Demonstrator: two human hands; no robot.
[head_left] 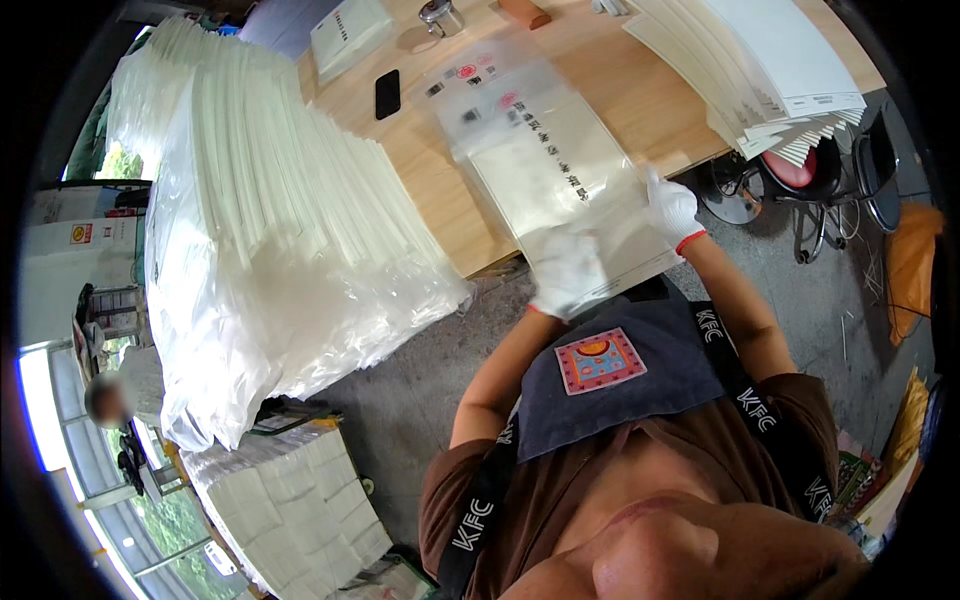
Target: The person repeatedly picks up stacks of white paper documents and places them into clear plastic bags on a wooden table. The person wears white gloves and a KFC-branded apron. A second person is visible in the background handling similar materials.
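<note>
A cream printed paper sheet (545,165) with dark characters lies at the table's front edge. Clear plastic bags (465,92) with red and black printing spread beyond and under it. My right hand (674,208), in a white knit glove with a red cuff, closes on the right edge of a clear plastic bag around the sheet. My left hand (568,268), gloved the same way, is over the sheet's near left part. Motion smears its fingers, so their grip cannot be made out.
A tall plastic-wrapped stack of pale sheets (290,200) stands at left. More sheets are fanned at the table's right (745,75). A black phone (387,94), a metal-lidded jar (440,17) and a packed bundle (350,38) lie further back. Stools (800,185) stand right of the table.
</note>
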